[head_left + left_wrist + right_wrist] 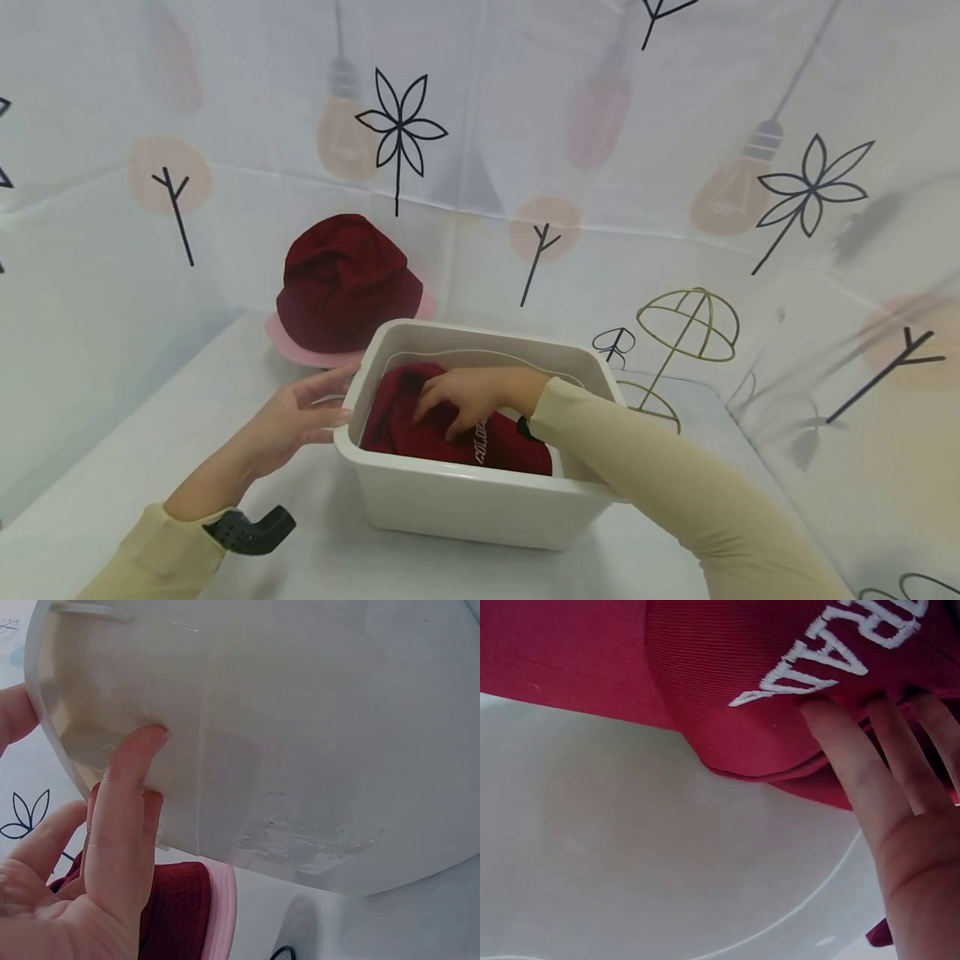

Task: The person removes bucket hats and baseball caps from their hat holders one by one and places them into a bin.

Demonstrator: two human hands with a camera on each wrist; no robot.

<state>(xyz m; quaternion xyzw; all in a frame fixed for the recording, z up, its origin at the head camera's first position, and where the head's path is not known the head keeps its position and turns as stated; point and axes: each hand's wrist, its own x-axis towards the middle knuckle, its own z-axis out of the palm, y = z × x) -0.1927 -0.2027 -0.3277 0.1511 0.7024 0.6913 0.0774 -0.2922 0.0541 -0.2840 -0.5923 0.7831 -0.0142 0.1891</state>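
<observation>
The bin [480,504] is a rectangular, open-topped vessel of smooth, glossy white plastic with rounded corners and a thick rim; its outer wall shows a scuffed patch in the left wrist view. The cap [420,442] lies inside the bin, toward the left and near walls. Its dark red fabric has a fine ribbed texture and bears raised white embroidered letters [481,442]; a flat visor [562,660] extends from the crown. The right hand [468,392] reaches into the bin from the right, fingers spread apart, fingertips touching the cap fabric beside the letters. The left hand [288,417] is at the left end of the bin, fingers apart and touching the plastic at the rim and outer wall. Both arms wear beige sleeves [637,450]; a black band [251,529] surrounds the left wrist. A rounded, creased dark red bucket hat [352,283] stands far left, beyond the bin, with a pink brim [281,346] projecting beneath it. The supporting tabletop [315,558] is white. A creased white cloth [480,108] encloses the far side, printed with black line flowers, twigs, peach discs and hanging bulbs.
</observation>
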